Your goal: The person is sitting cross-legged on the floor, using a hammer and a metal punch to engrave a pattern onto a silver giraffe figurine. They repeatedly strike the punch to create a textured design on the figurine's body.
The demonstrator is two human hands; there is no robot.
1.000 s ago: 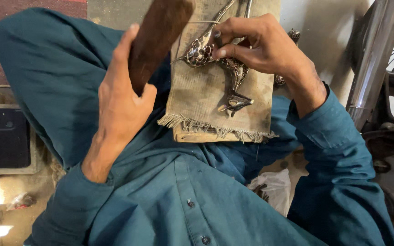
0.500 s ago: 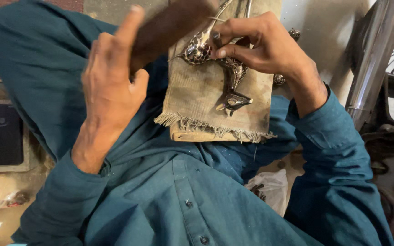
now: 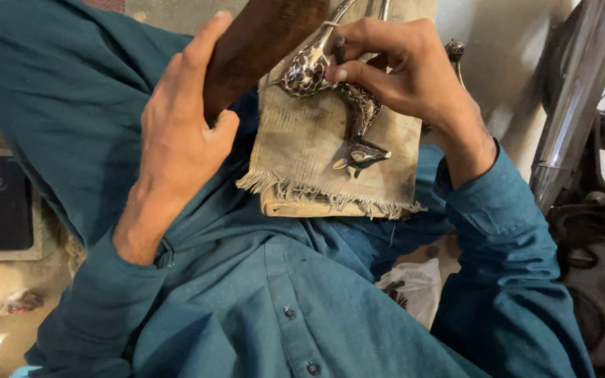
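At the far left edge of the frame a dark phone (image 3: 0, 203) lies flat on a pale block on the floor, well apart from the work. Right of it, the left hand (image 3: 176, 140) rises out of a teal sleeve (image 3: 85, 308) and is clamped around a thick brown wooden tool (image 3: 260, 42), thumb up along its near side; the tool's upper end runs out of the top of the frame, so what kind of tool it is cannot be told for sure. In the upper middle, a wooden block (image 3: 316, 206) draped with a frayed tan cloth (image 3: 302, 147) rests on the person's lap. On the cloth lies a dark, spotted animal figurine (image 3: 355, 119) with a long neck, its legs pointing toward the lower right. The right hand (image 3: 407, 70) is closed on a thin dark punch (image 3: 339, 50), fingertips pressing it down onto the figurine's body. At the right edge stands a shiny metal pipe (image 3: 575, 105).
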